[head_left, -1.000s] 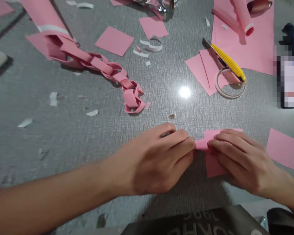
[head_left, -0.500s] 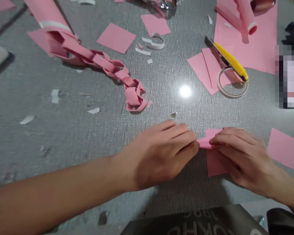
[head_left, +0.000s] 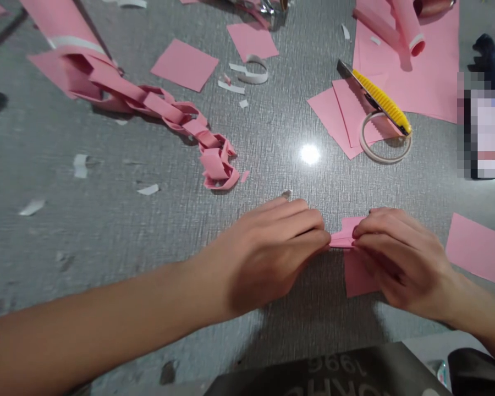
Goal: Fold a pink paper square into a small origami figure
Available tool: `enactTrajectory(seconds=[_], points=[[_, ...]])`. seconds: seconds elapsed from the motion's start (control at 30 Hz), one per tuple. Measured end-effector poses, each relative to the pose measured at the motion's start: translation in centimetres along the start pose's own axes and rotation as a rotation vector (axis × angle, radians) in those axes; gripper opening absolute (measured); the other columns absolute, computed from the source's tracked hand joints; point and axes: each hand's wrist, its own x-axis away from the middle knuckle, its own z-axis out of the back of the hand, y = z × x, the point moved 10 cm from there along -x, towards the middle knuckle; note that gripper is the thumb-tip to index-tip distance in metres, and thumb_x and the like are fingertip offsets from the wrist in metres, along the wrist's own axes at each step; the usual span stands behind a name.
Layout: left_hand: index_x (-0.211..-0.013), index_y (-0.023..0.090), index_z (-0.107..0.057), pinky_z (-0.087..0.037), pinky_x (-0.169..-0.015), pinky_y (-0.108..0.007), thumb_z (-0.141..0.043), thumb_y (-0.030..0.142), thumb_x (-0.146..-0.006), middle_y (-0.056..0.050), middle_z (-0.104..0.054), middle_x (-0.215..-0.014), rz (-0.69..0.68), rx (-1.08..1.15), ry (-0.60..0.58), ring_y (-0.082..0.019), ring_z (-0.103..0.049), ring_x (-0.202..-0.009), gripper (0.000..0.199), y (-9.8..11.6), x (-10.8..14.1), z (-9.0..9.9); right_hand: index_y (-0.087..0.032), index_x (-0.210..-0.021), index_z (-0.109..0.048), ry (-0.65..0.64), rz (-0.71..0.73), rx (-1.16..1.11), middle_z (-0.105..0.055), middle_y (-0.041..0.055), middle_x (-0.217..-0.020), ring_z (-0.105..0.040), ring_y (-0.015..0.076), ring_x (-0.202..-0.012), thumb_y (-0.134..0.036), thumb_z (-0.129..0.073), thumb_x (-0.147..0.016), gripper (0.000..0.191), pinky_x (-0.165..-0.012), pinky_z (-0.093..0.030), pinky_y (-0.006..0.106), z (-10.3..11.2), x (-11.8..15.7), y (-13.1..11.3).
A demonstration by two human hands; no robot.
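Between my two hands is a narrow folded strip of pink paper [head_left: 341,240]. My left hand [head_left: 278,250] pinches its left end, fingers closed together. At the other end, my right hand [head_left: 400,258] is closed on the strip, its thumb mostly hidden. Under the right hand, a flat piece of pink paper [head_left: 359,278] lies on the table. Farther left stretches a pink paper chain [head_left: 165,107] of folded, interlinked loops, its near end short of my left hand.
A yellow box cutter [head_left: 381,99] with its blade out rests across a tape roll [head_left: 365,148] and pink paper squares [head_left: 328,115]. Rolled pink paper [head_left: 408,27] lies at the back right, near a blurred-out phone [head_left: 487,132]. White scraps [head_left: 148,190] dot the grey table [head_left: 119,236].
The view has shifted slightly, so things on the table appear a little farther left. Both hands keep their hold on the pink strip, with only small finger movement.
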Motion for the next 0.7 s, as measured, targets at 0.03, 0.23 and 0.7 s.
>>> enactTrajectory(seconds=[0.03, 0.23, 0.7], points=[[-0.093, 0.019, -0.070, -0.037, -0.071, -0.038, -0.048, 0.004, -0.106, -0.002, -0.070, -0.089, 0.002, 0.001, 0.002, -0.021, -0.056, -0.078, 0.030, -0.02, -0.01, 0.00, -0.020, -0.110, -0.068, 0.007, 0.009, -0.002, -0.077, 0.0094, -0.105, -0.072, 0.0256, -0.097, -0.003, -0.057, -0.102, 0.022, -0.088, -0.060, 0.043, 0.07, -0.02, 0.01], [-0.091, 0.019, -0.070, -0.037, -0.073, -0.037, -0.047, 0.012, -0.112, -0.002, -0.069, -0.087, 0.025, 0.009, 0.025, -0.020, -0.057, -0.078, 0.032, -0.19, 0.01, 0.01, -0.018, -0.116, -0.070, 0.020, 0.068, -0.019, -0.080, 0.0099, -0.109, -0.073, 0.0249, -0.102, 0.000, -0.055, -0.101, 0.028, -0.091, -0.062, 0.043, 0.16, -0.17, -0.08], [-0.105, 0.016, -0.077, -0.045, -0.075, -0.036, -0.049, 0.025, -0.116, -0.004, -0.071, -0.092, 0.041, -0.057, -0.004, -0.022, -0.062, -0.080, 0.031, 0.01, -0.73, 0.40, -0.021, -0.127, -0.069, 0.009, 0.098, 0.093, -0.078, 0.0126, -0.122, -0.070, 0.0281, -0.108, -0.002, -0.052, -0.100, 0.037, -0.094, -0.059, 0.049, -0.01, -0.18, -0.08]])
